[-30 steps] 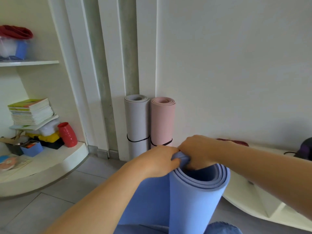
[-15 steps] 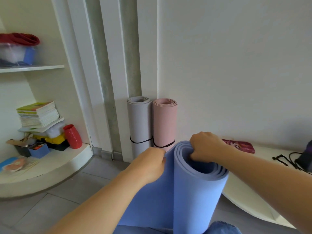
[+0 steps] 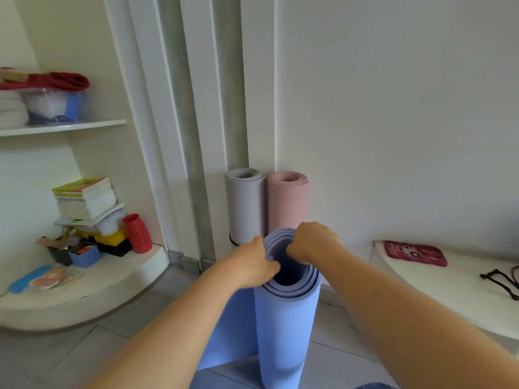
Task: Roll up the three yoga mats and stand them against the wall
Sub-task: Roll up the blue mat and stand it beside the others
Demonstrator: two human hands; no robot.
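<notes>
Head view, I see left hand (image 3: 250,265), right hand (image 3: 311,242), fingers pinching blue mat (image 3: 286,318) rim, grey mat (image 3: 244,203), pink mat (image 3: 288,203) upright at wall (image 3: 393,108)

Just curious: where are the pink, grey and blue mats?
pink mat (image 3: 288,206): head view, middle of its side.
grey mat (image 3: 245,209): head view, middle of its side.
blue mat (image 3: 286,332): head view, front of the roll.

Grey tiled floor (image 3: 84,355); grey mat (image 3: 244,203) and pink mat (image 3: 288,203) upright, touching; blue mat (image 3: 283,332) upright, nearer.
</notes>
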